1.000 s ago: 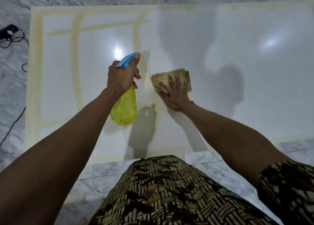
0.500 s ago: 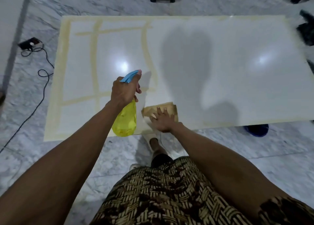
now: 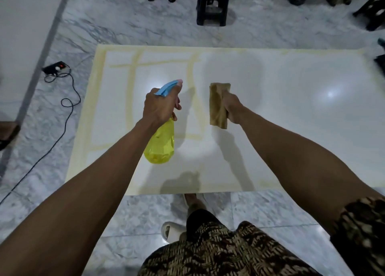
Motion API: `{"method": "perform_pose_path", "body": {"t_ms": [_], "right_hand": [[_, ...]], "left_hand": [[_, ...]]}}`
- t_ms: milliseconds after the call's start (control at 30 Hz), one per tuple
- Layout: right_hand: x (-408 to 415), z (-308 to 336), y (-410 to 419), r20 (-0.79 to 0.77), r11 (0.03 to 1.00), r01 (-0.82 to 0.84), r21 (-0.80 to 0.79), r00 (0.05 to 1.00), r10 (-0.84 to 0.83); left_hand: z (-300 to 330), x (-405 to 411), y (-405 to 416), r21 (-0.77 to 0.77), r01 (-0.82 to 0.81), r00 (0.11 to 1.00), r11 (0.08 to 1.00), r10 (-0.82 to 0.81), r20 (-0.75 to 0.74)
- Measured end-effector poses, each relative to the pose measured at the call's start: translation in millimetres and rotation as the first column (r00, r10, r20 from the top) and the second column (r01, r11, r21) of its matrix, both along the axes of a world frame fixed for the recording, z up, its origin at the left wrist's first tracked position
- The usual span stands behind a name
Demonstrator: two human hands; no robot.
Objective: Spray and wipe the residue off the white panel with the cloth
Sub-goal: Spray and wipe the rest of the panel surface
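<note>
The cloth (image 3: 218,105) has lifted off the panel (image 3: 270,113), now gripped in the right hand (image 3: 231,107). The left hand (image 3: 159,107) grasps a yellow bottle (image 3: 160,143), contents unclear. Yellowish residue (image 3: 131,100) streaks the panel's left half.

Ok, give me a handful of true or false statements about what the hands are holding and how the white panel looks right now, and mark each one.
1. The left hand holds a yellow spray bottle with a blue trigger head. True.
2. The cloth lies flat on the white panel. False: the right hand grips it, lifted off the panel.
3. Yellowish residue stripes remain on the panel's left part. True.
4. The panel leans against a wall. False: it lies flat on the marble floor.
5. A black cable lies on the floor left of the panel. True.
</note>
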State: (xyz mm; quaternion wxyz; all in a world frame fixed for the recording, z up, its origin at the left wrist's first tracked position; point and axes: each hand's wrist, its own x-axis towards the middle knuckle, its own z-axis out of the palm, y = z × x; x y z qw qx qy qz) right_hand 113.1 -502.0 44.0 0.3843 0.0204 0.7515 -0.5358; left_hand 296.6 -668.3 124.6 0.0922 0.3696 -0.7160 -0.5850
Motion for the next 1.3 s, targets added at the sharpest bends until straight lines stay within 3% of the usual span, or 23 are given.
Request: {"method": "perform_pose_path", "body": {"t_ms": [67, 133, 233, 300, 400, 467, 533, 633, 800, 1300], "right_hand": [[-15.7, 0.3, -19.1, -0.087, 0.997, -0.017, 0.081, 0.996, 0.024], [-40.6, 2.9, -43.7, -0.272, 0.988, -0.067, 0.141, 0.957, 0.104], [-89.9, 0.7, -87.7, -0.544, 0.972, -0.159, 0.173, 0.807, 0.229], [-141.4, -17.2, -130.4, -0.634, 0.957, -0.159, 0.241, 0.721, 0.280], [-188.0, -47.2, -188.0, -0.651, 0.887, -0.181, 0.425, 0.619, 0.438], [-198.0, -80.8, -215.1, -0.504, 0.691, -0.291, 0.661, 0.510, 0.697], [-196.5, -124.2, -226.1, -0.353, 0.507, -0.353, 0.786, 0.418, 0.837], [-186.7, -147.4, -223.9, -0.435, 0.571, -0.284, 0.770, 0.422, 0.796], [-156.6, -150.3, -201.6, -0.388, 0.523, -0.298, 0.798, 0.410, 0.825], [99.0, -127.6, -35.4, -0.278, 0.483, -0.424, 0.766, 0.460, 0.843]], "left_hand": [[-3.5, -20.5, -11.3, 0.015, -0.007, 1.000, 1.000, 0.007, 0.008], [-7.3, -44.5, -24.5, 0.032, -0.006, 1.000, 0.999, 0.006, 0.015], [-13.4, -81.0, -49.1, 0.051, -0.017, 1.000, 0.999, 0.016, 0.026], [-20.9, -111.0, -73.3, 0.041, -0.042, 0.999, 0.998, 0.042, 0.010], [-30.1, -136.7, -98.3, 0.024, -0.061, 0.998, 0.998, 0.062, -0.033], [-39.6, -147.0, -112.5, 0.018, -0.076, 0.996, 0.997, 0.076, -0.038], [-50.4, -150.8, -125.7, 0.010, -0.080, 0.996, 0.997, 0.080, -0.036], [-63.9, -145.5, -141.8, -0.005, -0.084, 0.996, 0.996, 0.084, -0.002], [-76.5, -109.9, -140.6, -0.019, -0.080, 0.995, 0.997, 0.081, 0.051], [-55.6, 63.0, -50.3, 0.023, -0.011, 0.995, 1.000, 0.009, 0.096]]}}
